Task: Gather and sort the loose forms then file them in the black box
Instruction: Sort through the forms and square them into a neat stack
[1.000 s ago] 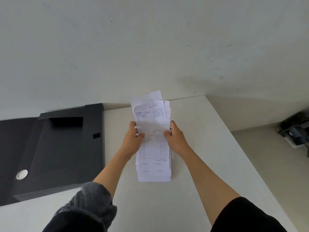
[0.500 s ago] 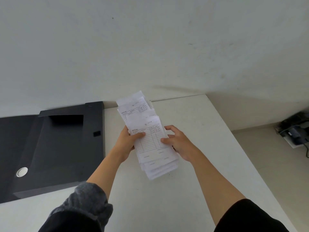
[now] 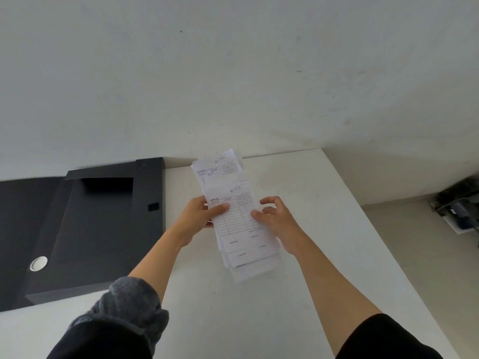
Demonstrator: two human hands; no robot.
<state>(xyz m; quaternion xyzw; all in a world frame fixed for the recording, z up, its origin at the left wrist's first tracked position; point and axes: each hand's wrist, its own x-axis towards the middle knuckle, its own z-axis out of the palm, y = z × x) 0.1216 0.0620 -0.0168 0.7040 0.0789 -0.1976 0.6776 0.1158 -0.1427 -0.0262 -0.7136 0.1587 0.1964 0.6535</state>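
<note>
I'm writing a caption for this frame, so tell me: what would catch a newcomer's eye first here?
First, the fanned stack of printed forms held above the white table at mid-frame, the left hand pinching its left edge and the right hand loosely at its right edge. Next, the open black box lying flat to the left, a round silver ring showing on it.

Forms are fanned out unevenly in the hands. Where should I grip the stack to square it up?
Probably at mid-length, on the two long edges. The stack of forms is long and narrow, with sheets staggered at both ends. The left hand already pinches the left edge; bring the right hand, whose fingers look loose, in from the right.
</note>
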